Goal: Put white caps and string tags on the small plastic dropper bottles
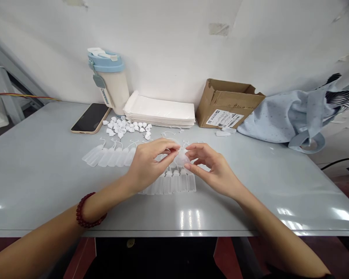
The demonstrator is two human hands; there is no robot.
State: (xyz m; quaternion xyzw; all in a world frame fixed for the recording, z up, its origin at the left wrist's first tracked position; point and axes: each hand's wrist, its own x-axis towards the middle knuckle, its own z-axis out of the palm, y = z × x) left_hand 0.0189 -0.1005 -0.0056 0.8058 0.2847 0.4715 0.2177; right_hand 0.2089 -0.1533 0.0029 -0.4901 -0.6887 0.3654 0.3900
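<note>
1. As I look over the person's arms, the translucent piece [182, 159] sits between the two hands, just above the grey tabletop [61, 190].
2. It lies right of the left hand [151, 159], whose thumb and fingertips pinch its upper left edge, and left of the right hand [213, 168], curved with thumb and fingers apart. Whether that one grips, I cannot tell.
3. Neither hand is clearly nearer; the piece's long axis is hidden by fingers.
4. Just below, on the near side, the front row of small bottles [176, 183] lies with long axes running toward the wall, necks away from the person.
5. Left of the left hand, more slanted bottles [109, 157] lie side by side.
6. Farther back are white caps [126, 126], stacked white packets [159, 110] and a cardboard box [231, 102]; nothing stands between the hands but the piece.
</note>
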